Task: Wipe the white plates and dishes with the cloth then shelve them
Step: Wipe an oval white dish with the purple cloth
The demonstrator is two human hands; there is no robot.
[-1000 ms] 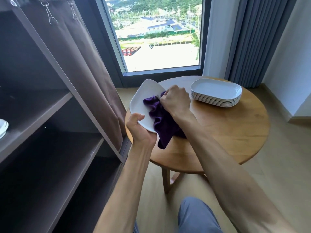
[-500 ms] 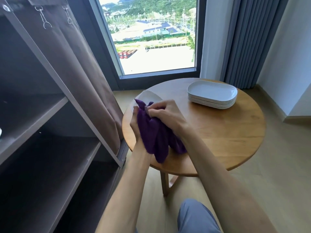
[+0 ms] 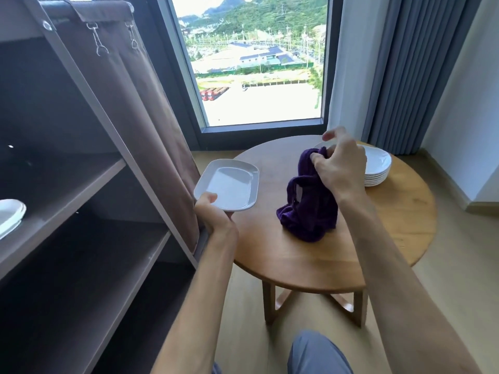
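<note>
A person's left hand (image 3: 213, 211) pinches the near edge of a white plate (image 3: 228, 188), held level and face up beside the open shelf unit (image 3: 89, 190), apparently ready for shelving; the right hand (image 3: 337, 168) grips the top of the purple cloth (image 3: 307, 209), whose bunched lower end rests on the round wooden table (image 3: 378, 238); just behind that hand sits the stack of plates (image 3: 376, 168) awaiting wiping; two dishes (image 3: 10, 214) already occupy a shelf.

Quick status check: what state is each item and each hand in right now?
left hand: gripping the held plate's near edge
held plate: level, face up, off the table
right hand: pinching the cloth
purple cloth: bunched, lower end on the table
plate stack: on the table
shelved plates: on the shelf
</note>
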